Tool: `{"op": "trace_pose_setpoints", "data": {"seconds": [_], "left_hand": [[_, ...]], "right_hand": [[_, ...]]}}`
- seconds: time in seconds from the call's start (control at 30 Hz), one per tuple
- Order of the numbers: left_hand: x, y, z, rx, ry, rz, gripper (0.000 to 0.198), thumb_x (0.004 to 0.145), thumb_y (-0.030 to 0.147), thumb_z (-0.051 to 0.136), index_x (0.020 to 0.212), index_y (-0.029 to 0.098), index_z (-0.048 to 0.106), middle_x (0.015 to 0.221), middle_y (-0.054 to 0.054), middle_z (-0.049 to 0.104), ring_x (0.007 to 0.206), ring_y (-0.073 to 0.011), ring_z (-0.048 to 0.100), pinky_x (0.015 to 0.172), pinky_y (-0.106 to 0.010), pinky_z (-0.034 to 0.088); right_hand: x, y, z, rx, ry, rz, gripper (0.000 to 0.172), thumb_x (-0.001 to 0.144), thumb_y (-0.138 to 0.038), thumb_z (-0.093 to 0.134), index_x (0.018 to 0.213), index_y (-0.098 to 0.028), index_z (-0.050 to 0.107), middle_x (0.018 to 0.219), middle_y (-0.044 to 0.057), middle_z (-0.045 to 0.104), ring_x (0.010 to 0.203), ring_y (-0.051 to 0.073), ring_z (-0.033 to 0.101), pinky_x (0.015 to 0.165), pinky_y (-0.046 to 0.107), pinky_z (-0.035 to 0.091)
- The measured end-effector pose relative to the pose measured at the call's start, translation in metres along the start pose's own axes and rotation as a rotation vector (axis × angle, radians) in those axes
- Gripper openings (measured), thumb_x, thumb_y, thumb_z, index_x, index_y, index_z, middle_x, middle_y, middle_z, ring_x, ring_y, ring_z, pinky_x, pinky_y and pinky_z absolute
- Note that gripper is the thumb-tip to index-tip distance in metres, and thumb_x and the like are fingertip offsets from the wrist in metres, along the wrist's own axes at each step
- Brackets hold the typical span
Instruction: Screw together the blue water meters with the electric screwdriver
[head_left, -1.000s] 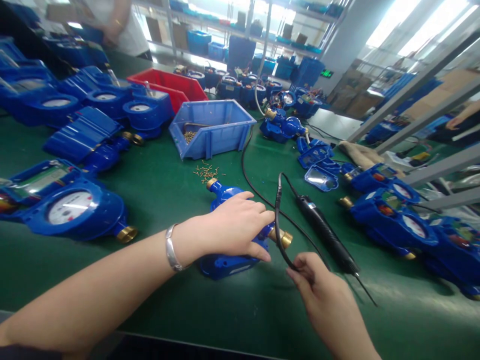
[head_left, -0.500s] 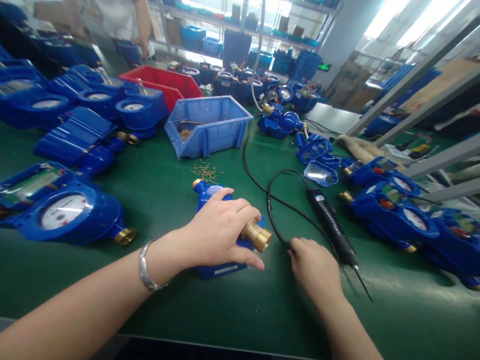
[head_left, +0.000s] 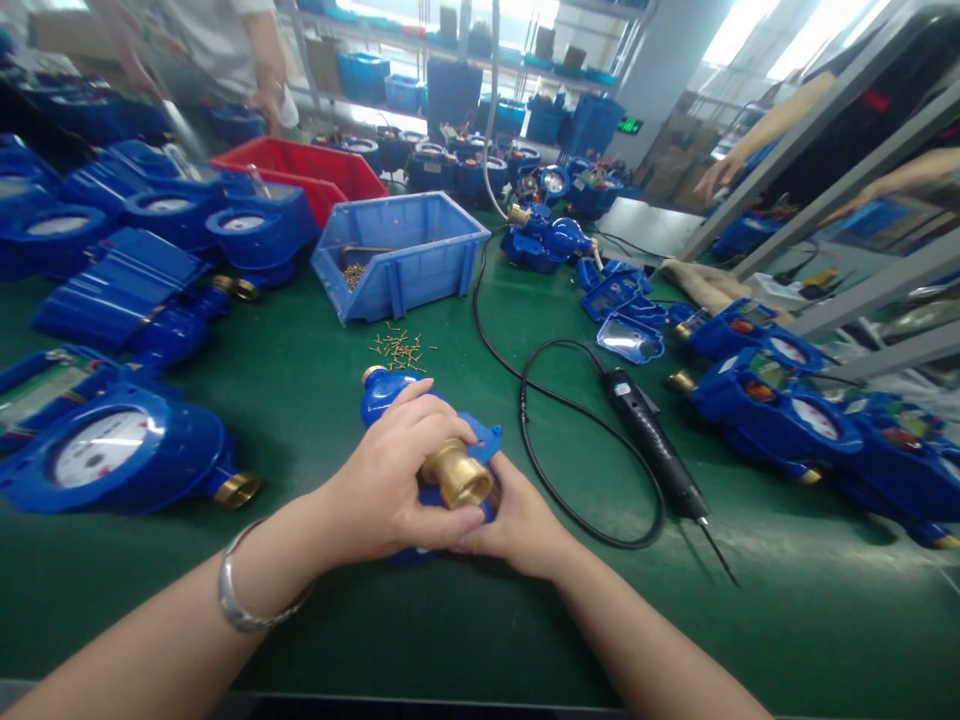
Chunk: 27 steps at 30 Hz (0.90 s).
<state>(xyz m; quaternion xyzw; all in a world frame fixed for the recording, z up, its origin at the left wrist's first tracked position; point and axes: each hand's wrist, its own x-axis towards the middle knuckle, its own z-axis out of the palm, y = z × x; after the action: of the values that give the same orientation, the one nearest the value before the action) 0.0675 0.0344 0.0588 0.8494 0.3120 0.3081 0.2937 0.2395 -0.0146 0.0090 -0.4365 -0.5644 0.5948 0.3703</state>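
Note:
Both of my hands grip a blue water meter [head_left: 381,391] with threaded brass ends, low over the green bench. My left hand [head_left: 397,465] wraps over its top, the thumb under the near brass end [head_left: 463,480]. From the right, my right hand [head_left: 517,515] holds the meter's side, its fingertips hidden behind the blue body. To the right lies a black electric screwdriver [head_left: 652,440], its bit pointing toward me and its cable [head_left: 525,420] looped beside my right hand. Just beyond the meter is a scatter of small brass screws [head_left: 401,348].
A blue bin [head_left: 420,250] with screws inside stands beyond the loose screws, a red bin [head_left: 300,170] behind it. Water meters [head_left: 112,450] crowd the left; more [head_left: 780,410] lie right beside a metal frame [head_left: 832,150]. Other people's hands [head_left: 724,175] show at the back.
My right hand has let go of the screwdriver cable and moved left onto the water meter. The meter has been turned, its brass opening now facing me more. Another person's arms have appeared at right.

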Motion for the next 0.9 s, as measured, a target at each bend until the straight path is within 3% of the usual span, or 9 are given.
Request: {"op": "trace_pose_setpoints", "data": {"seconds": [0.07, 0.13, 0.2, 0.33, 0.63, 0.8, 0.9], "left_hand": [[-0.003, -0.003, -0.007, -0.152, 0.081, -0.098, 0.033, 0.067, 0.041, 0.065, 0.092, 0.020, 0.059, 0.083, 0.000, 0.061, 0.083, -0.0199, 0.056, 0.101, -0.044, 0.032], [-0.006, -0.007, -0.012, -0.370, 0.172, -0.210, 0.031, 0.071, 0.043, 0.062, 0.093, 0.021, 0.059, 0.080, 0.000, 0.059, 0.075, -0.0177, 0.054, 0.081, -0.035, 0.043], [-0.009, -0.010, -0.013, -0.590, 0.266, -0.287, 0.032, 0.074, 0.044, 0.060, 0.095, 0.021, 0.059, 0.078, -0.001, 0.058, 0.069, -0.0160, 0.051, 0.063, -0.027, 0.043], [-0.014, -0.012, -0.005, -0.790, 0.363, -0.320, 0.038, 0.071, 0.045, 0.065, 0.097, 0.019, 0.061, 0.082, -0.002, 0.059, 0.071, -0.0147, 0.051, 0.063, -0.024, 0.041], [-0.013, -0.005, 0.000, -0.731, 0.341, -0.290, 0.038, 0.072, 0.050, 0.063, 0.099, 0.023, 0.060, 0.081, 0.000, 0.057, 0.072, -0.0140, 0.051, 0.063, -0.024, 0.041], [-0.009, -0.001, 0.002, -0.543, 0.311, -0.265, 0.044, 0.071, 0.058, 0.060, 0.093, 0.020, 0.059, 0.082, -0.001, 0.058, 0.076, -0.0174, 0.054, 0.071, -0.030, 0.043], [-0.009, 0.000, 0.001, -0.504, 0.275, -0.242, 0.043, 0.074, 0.059, 0.056, 0.095, 0.021, 0.056, 0.079, 0.000, 0.058, 0.077, -0.0176, 0.055, 0.080, -0.032, 0.041]], "right_hand": [[0.002, -0.003, -0.005, 0.151, 0.059, 0.056, 0.081, 0.055, -0.034, 0.082, 0.125, -0.019, 0.044, 0.121, 0.008, 0.056, 0.110, 0.025, 0.054, 0.097, 0.039, 0.042], [0.004, -0.009, -0.010, 0.215, 0.136, 0.087, 0.072, 0.056, -0.042, 0.080, 0.118, -0.018, 0.052, 0.112, 0.007, 0.061, 0.099, 0.023, 0.059, 0.088, 0.036, 0.046], [0.006, -0.014, -0.014, 0.242, 0.219, 0.090, 0.061, 0.062, -0.049, 0.075, 0.112, -0.019, 0.057, 0.103, 0.006, 0.064, 0.085, 0.019, 0.061, 0.078, 0.032, 0.049], [0.008, -0.014, -0.017, 0.307, 0.261, 0.081, 0.054, 0.066, -0.053, 0.071, 0.108, -0.020, 0.060, 0.097, 0.006, 0.065, 0.070, 0.015, 0.060, 0.065, 0.028, 0.050], [0.005, -0.013, -0.014, 0.335, 0.263, 0.090, 0.054, 0.068, -0.055, 0.069, 0.110, -0.022, 0.060, 0.098, 0.007, 0.065, 0.081, 0.019, 0.063, 0.064, 0.027, 0.050], [0.004, -0.015, -0.012, 0.367, 0.254, 0.095, 0.053, 0.069, -0.053, 0.069, 0.111, -0.022, 0.059, 0.099, 0.006, 0.066, 0.082, 0.019, 0.064, 0.074, 0.030, 0.051], [0.004, -0.015, -0.013, 0.378, 0.265, 0.087, 0.049, 0.072, -0.051, 0.067, 0.111, -0.022, 0.059, 0.098, 0.005, 0.066, 0.081, 0.017, 0.064, 0.073, 0.029, 0.052]]}}
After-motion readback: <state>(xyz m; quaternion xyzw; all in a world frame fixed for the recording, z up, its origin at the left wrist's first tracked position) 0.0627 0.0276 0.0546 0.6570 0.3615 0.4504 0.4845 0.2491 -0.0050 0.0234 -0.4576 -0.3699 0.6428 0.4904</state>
